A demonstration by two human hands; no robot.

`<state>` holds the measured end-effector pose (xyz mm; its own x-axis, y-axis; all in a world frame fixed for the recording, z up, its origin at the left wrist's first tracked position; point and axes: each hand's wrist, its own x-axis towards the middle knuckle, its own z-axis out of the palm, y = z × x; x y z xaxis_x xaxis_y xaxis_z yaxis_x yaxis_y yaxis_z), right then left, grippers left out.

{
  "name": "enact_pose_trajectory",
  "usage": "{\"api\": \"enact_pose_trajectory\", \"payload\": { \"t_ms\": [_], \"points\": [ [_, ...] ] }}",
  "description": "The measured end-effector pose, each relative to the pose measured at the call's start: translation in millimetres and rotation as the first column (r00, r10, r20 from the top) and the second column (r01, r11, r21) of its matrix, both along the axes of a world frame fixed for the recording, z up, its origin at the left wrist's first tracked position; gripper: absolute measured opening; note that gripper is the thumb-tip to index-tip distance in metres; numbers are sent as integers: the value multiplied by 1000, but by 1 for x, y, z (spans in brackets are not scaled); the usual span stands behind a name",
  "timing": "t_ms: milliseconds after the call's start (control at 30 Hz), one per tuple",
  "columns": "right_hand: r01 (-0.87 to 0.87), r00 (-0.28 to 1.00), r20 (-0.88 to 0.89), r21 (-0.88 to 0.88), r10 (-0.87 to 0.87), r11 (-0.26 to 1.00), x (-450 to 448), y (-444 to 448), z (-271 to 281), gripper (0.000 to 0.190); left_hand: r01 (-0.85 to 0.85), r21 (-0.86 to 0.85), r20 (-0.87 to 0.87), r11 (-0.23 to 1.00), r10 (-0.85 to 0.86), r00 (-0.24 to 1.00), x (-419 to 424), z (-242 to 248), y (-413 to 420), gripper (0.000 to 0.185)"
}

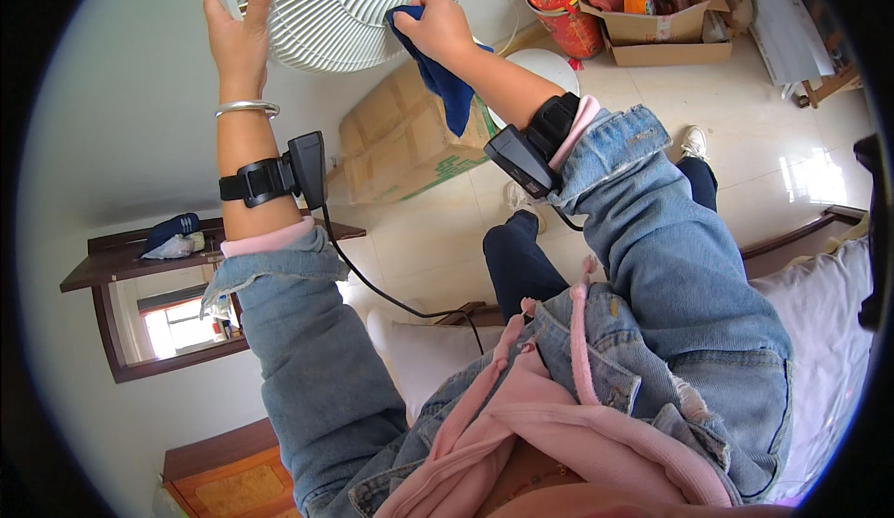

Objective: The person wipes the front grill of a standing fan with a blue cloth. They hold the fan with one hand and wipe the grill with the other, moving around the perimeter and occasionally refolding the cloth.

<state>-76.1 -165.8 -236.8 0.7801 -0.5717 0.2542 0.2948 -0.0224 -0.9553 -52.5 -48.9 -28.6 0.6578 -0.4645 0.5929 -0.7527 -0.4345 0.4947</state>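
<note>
A white electric fan with a wire grille fills the top of the view; its upper part is cut off. My left hand grips the rim on the grille's left side, thumb across the wires. Against the lower right of the grille, my right hand presses a dark blue cloth, pinched between thumb and fingers. The cloth's loose end hangs below the hand. Part of the fan's round white base shows behind my right forearm.
On the tiled floor lies a large taped cardboard box. A red bucket and an open carton with packets stand at the upper right. A mirror with a dark wooden shelf hangs on the left wall. White bedding is beside me.
</note>
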Motion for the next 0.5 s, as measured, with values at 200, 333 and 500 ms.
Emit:
{"api": "enact_pose_trajectory", "payload": {
  "t_ms": [200,333,500],
  "points": [
    [10,994,-103,-165,-27,986,7,9,17,29,-4,-10,37,1000,4,999,-5,-3,-3,58],
    [-122,965,-259,-313,39,942,12,0,24,33,-28,8,44,1000,28,999,-4,-1,0,59],
    [-397,916,-298,-568,270,721,3,-35,7,36,-12,-5,9,1000,12,1000,-3,-1,1,59]
  ]
}}
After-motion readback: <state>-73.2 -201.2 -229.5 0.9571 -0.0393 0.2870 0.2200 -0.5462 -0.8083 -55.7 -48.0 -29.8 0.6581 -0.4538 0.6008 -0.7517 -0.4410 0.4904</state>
